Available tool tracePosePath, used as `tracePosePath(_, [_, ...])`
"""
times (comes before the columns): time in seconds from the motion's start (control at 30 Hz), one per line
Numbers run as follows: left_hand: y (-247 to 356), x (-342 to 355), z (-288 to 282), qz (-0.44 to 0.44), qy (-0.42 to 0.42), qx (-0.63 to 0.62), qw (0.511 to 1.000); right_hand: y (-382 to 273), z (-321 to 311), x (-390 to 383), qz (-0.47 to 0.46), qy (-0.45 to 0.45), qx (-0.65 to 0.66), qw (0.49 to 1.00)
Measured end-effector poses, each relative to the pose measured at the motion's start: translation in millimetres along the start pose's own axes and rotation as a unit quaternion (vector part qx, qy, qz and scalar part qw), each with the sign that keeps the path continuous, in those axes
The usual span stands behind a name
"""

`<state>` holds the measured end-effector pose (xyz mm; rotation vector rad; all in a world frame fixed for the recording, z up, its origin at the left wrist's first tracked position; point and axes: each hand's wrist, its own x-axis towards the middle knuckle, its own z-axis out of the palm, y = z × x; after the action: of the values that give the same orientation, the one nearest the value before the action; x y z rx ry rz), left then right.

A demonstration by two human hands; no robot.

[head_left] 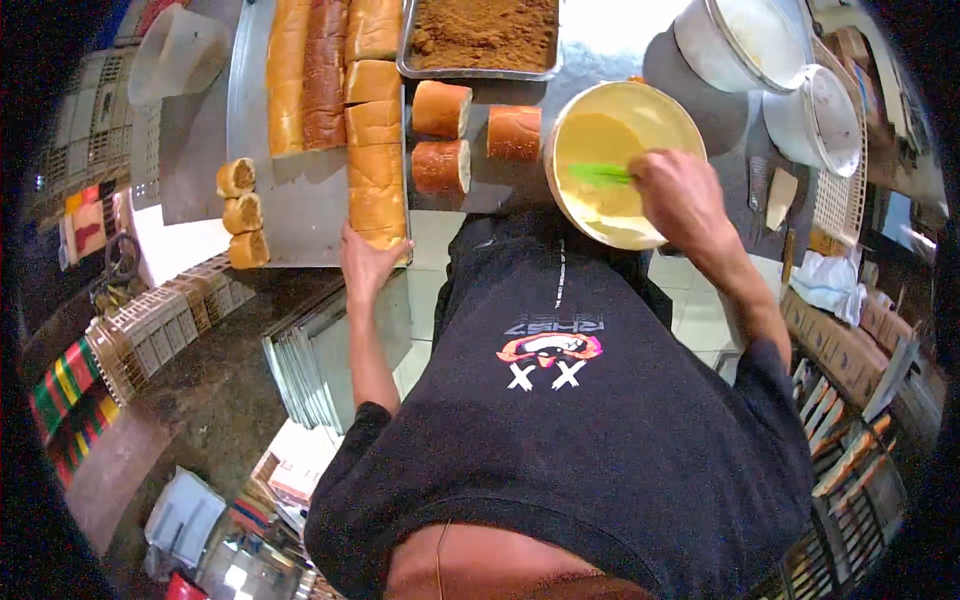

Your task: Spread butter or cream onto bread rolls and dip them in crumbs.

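Note:
My left hand (372, 262) is wrapped round the near end of a row of golden bread rolls (376, 165), thumb on one side and fingers on the other. The row lies along the right edge of a metal tray (310, 215). My right hand (682, 195) grips a bright green spatula (600, 174) over a round tub (697, 125) of smooth yellow cream (600, 135). Motion blurs the spatula, so I cannot tell how deep it reaches. Between the tray and the tub stand cut bread pieces (441, 166) with browned crusts.
A rectangular pan (480, 72) of brown crumbs sits at the back. More long loaves (290, 80) and small bread pieces (240, 212) occupy the tray. White tubs (745, 45) stand at the back right, beside a grater (758, 185) and a pale scraper (781, 200).

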<state>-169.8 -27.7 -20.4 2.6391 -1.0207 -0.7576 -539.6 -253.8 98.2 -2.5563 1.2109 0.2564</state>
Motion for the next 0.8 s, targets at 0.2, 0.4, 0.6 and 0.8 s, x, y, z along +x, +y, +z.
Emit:
tracePosePath(0.2, [-1.5, 9.1, -9.5, -0.032, -0.037, 0.054, 0.997, -24.0, 36.1, 29.0, -0.099, -0.074, -0.022, 0.992])
tracePosePath(0.4, [12.3, -33.5, -65.1, -0.038, 0.056, 0.137, 0.988, 27.5, -16.0, -5.1, 0.003, -0.051, 0.234, 0.971])
tracePosePath(0.6, [-12.8, -9.2, -13.3, 0.081, -0.121, -0.729, 0.669, 51.0, -22.3, -45.1, 0.193, -0.018, 0.556, 0.808])
tracePosePath(0.8, [197.6, -19.6, -40.2, 0.205, -0.380, -0.780, 0.453, 14.8, -23.2, -54.7, 0.121, 0.168, 0.638, 0.742])
